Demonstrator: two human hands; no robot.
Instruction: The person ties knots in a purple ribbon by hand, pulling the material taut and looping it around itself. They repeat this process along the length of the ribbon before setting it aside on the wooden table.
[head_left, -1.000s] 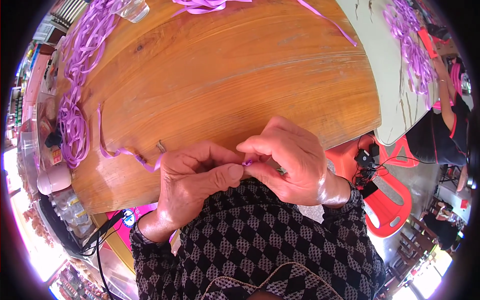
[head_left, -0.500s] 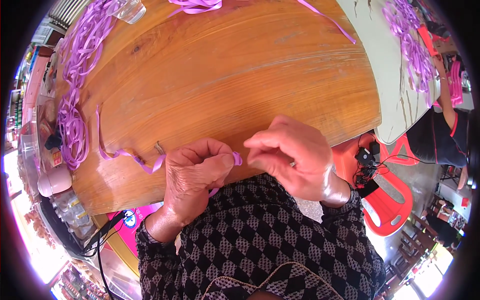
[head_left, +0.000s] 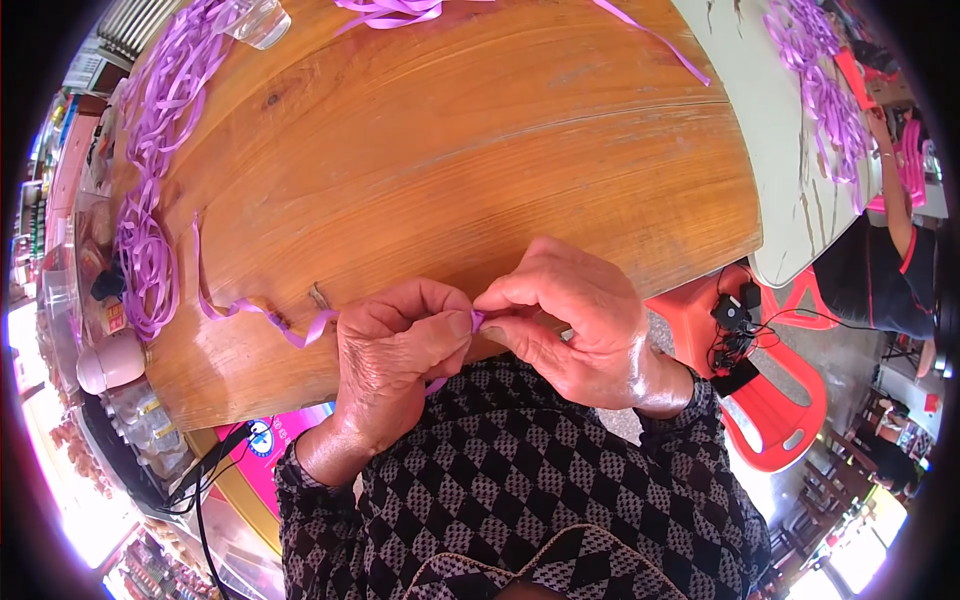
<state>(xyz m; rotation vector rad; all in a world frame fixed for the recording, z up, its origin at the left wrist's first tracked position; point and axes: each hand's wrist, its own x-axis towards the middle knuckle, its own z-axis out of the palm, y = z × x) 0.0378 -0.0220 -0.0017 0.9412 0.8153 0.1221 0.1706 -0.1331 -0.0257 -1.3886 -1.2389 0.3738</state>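
Change from earlier frames: the two hands, apart half a second ago, meet again at the near edge of the counter; the right hand has moved back in toward the left, much as it was a second ago.
Left hand [head_left: 395, 345]: grip narrow, thumb and forefinger pinched on the purple ribbon [head_left: 270, 318], knuckles raised, skin creased.
Right hand [head_left: 575, 320]: fingers curled down, fingertips pinching the same ribbon just beside the left thumb; only a small purple fold shows between the two grips.
Ribbon position: it runs from the pinch leftward over the near counter edge, a flat, narrow, glossy strip that twists and kinks, then rises in a thin curve toward the left rim; a short end hangs below the left hand.
Counter [head_left: 480, 170]: round, varnished wood, warm orange-brown, with long grain lines and a small dark knot far left.
Ribbon pile [head_left: 150, 190]: loose loops of the same purple strip heaped along the left rim.
Far ribbon [head_left: 400, 12]: more purple strips at the far edge, one strand trailing right.
Sleeves [head_left: 520, 490]: knit fabric, black and white diamond check.
Red plastic stool [head_left: 765, 400]: right of the hands, smooth, moulded, with dark cables lying on it.
Second table [head_left: 790, 200]: pale, far right, carrying more purple ribbon; another person's arm reaches over it.
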